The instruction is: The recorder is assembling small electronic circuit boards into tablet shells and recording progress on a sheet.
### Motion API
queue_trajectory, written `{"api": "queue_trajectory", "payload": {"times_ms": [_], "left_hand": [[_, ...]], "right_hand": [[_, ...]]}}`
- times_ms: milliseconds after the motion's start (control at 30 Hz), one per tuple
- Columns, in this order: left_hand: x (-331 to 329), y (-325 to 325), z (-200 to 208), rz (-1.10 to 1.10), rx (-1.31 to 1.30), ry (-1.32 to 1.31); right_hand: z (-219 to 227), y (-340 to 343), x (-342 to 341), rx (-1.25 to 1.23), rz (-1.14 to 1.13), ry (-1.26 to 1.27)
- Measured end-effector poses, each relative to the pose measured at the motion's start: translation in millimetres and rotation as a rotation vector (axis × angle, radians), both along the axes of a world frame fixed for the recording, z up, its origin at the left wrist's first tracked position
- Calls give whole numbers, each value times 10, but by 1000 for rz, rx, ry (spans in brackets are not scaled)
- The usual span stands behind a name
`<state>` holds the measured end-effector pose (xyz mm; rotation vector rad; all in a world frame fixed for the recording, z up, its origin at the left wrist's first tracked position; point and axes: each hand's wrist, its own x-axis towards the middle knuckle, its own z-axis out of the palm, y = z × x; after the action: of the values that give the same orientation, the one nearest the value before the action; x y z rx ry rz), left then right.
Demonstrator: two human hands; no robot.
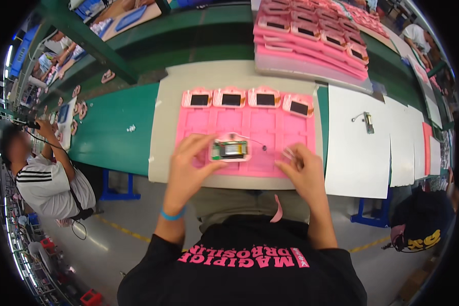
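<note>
Over the front of the pink tray [187,121], my left hand [183,166] grips a small pink casing [249,151] by its left side, thumb below and fingers above. Its exposed inside shows a green circuit board [216,151] and a silver-yellow battery [234,149]. From its top a thin wire runs right to a small round black part [264,148]. My right hand [304,171] is closed on something slim and silvery that looks like tweezers [289,153], apart from the casing. Several pink casings with dark screens [231,99] line the tray's far row.
Stacked pink trays of similar casings [306,33] stand at the far right. White sheets [354,153] cover the right side, with a small wired module [368,123] on them. A green mat [115,127] extends left, where another person [51,178] sits. A green post [94,43] rises far left.
</note>
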<state>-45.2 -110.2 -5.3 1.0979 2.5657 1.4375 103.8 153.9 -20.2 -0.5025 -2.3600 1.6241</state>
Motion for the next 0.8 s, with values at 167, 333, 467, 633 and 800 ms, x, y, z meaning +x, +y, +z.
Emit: {"api": "queue_trajectory", "payload": {"times_ms": [167,333,467,633,800], "left_hand": [[-1102,147,272,138,-157,43],[-2219,1012,-102,218,-161,18],[-1874,1329,-22,25,-152,360],[-652,1257,255,-388,-198,219],[-135,1291,152,-648,-332,383]], "right_hand": [[14,-35,227,57,50,-93],[44,37,229,61,76,-77],[64,509,423,162,-43,-62],[122,1881,762,605,-479,-292],[1,2577,785,614,-492,-300]]}}
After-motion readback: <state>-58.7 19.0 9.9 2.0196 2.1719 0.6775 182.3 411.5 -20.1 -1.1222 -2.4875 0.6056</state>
